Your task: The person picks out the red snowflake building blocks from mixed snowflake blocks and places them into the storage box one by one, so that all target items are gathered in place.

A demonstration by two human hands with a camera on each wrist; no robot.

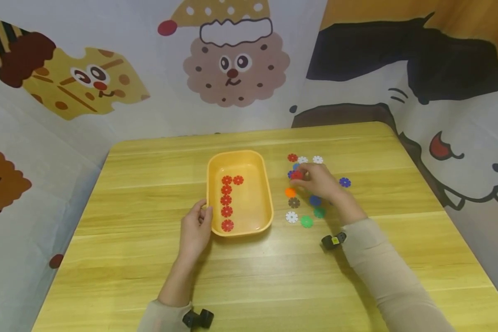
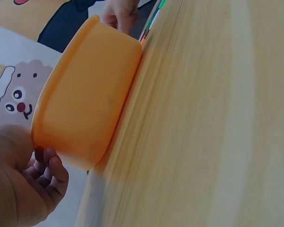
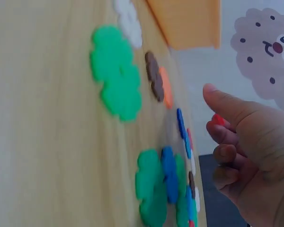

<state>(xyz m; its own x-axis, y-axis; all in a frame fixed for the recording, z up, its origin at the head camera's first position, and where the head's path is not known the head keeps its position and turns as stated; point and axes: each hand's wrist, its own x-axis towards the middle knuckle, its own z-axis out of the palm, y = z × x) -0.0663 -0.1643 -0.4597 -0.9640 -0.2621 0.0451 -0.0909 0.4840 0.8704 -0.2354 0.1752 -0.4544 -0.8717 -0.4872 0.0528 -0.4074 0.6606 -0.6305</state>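
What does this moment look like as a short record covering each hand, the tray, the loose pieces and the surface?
left hand: holds yellow tray at its left edge
right hand: holds red piece over loose pieces
tray contents: six red pieces, five in a column, one right of the top
loose pieces: mixed colours, right of tray
surface: wood-grain table

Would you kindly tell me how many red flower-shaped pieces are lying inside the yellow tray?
6. Five red pieces form a column along the left side of the yellow tray; the sixth red piece lies just right of the column's top piece. None appears hidden.
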